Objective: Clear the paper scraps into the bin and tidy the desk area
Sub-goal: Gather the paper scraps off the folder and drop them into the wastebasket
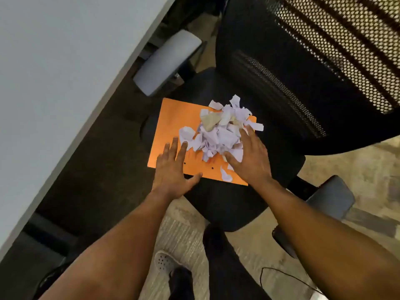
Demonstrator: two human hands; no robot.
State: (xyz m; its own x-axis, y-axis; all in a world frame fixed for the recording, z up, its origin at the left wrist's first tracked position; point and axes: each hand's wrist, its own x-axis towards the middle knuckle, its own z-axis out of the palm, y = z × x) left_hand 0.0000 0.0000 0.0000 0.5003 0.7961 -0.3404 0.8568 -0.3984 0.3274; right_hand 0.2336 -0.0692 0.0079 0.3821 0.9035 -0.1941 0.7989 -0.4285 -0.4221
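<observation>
**Paper scraps piled on an orange folder on a chair seat**

Beige carpet (249,241) covers the floor at the bottom and right of the frame. I see a pale gray desk (54,72) filling the upper left, with its edge running down to the lower left. Under it the space is dark.

A black office chair (281,72) fills the middle and upper right. Its back is black mesh with little holes. One gray armrest (166,63) sits near the desk edge, above the middle. The other armrest (331,195) is at the right, lower down.

On the chair seat lies a flat orange folder (173,126). A heap of paper scraps (218,131), mostly white, sits on the folder's right half. A few small bits lie loose near the folder's bottom edge.

My left hand (173,169) is flat and spread out on the folder's lower left part. It holds nothing. My right hand (249,154) is also spread wide, palm down, pressing on the right side of the heap. Its fingers are not closed around any scrap.

At the bottom of the frame I see dark trouser legs and a light shoe (164,263) with holes. A thin black cable (287,278) curls on the carpet at the lower right.
</observation>
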